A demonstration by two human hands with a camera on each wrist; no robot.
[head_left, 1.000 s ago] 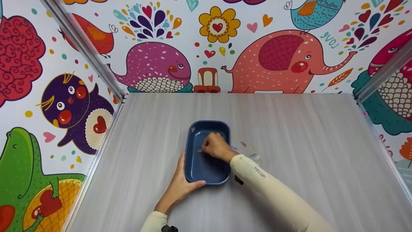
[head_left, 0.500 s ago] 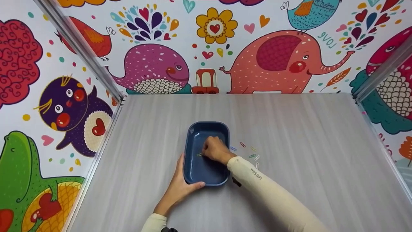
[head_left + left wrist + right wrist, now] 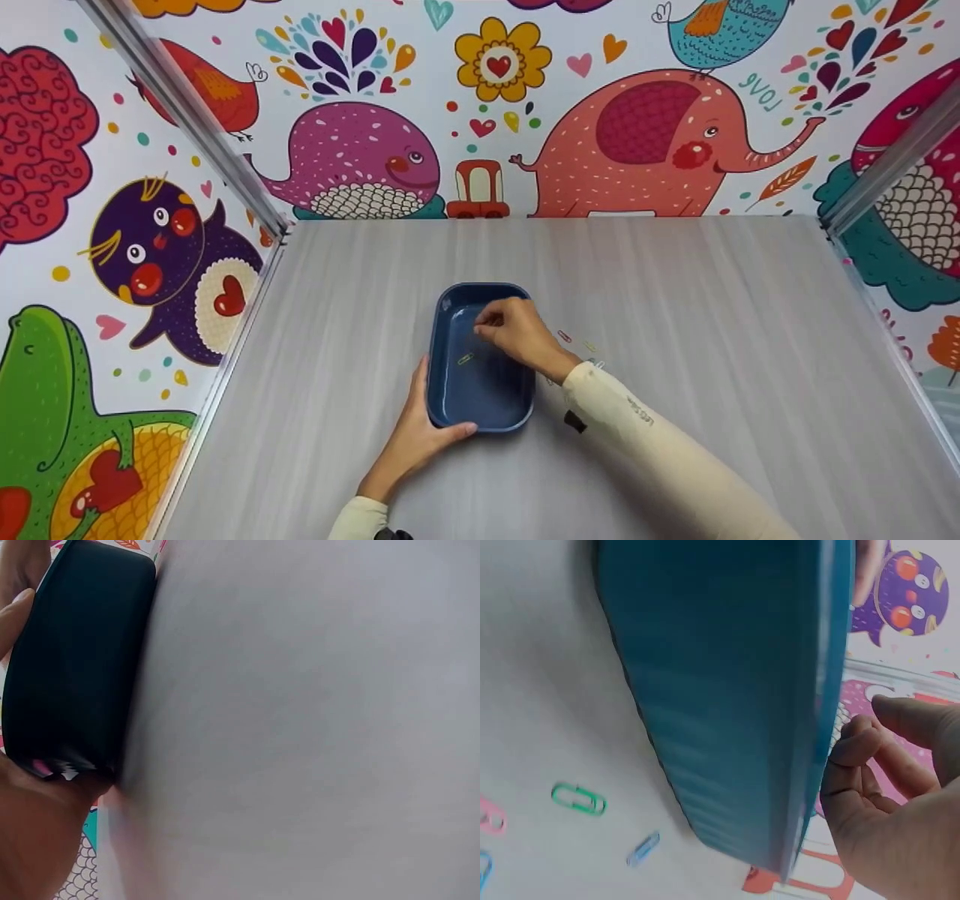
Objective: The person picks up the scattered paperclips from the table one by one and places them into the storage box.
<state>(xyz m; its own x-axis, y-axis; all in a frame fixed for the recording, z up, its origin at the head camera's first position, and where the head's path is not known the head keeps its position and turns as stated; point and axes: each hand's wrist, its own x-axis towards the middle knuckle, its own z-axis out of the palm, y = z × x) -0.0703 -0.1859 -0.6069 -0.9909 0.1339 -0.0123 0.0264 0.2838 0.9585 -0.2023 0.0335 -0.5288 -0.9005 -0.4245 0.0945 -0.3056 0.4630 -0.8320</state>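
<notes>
A dark blue rectangular dish stands on the table, a yellow paper clip lying on its floor. My left hand holds the dish at its near left corner, fingers along the left side and thumb on the near rim. Over the dish hovers my right hand, its fingers loosely bent. In the right wrist view a gap shows between thumb and fingertips, and nothing is visible between them. Right of the dish lie a red paper clip, a second yellow paper clip and others, partly hidden by the right forearm.
From the right wrist, a green paper clip, a blue paper clip and a pink paper clip show beside the dish wall. Patterned walls with metal corner posts bound the grey wood-look table at the back and sides.
My right hand has risen from beside the yellow paper clip in the dish, its fingers loosening. The right forearm has shifted rightward, covering more loose clips. The left hand stays on the dish.
</notes>
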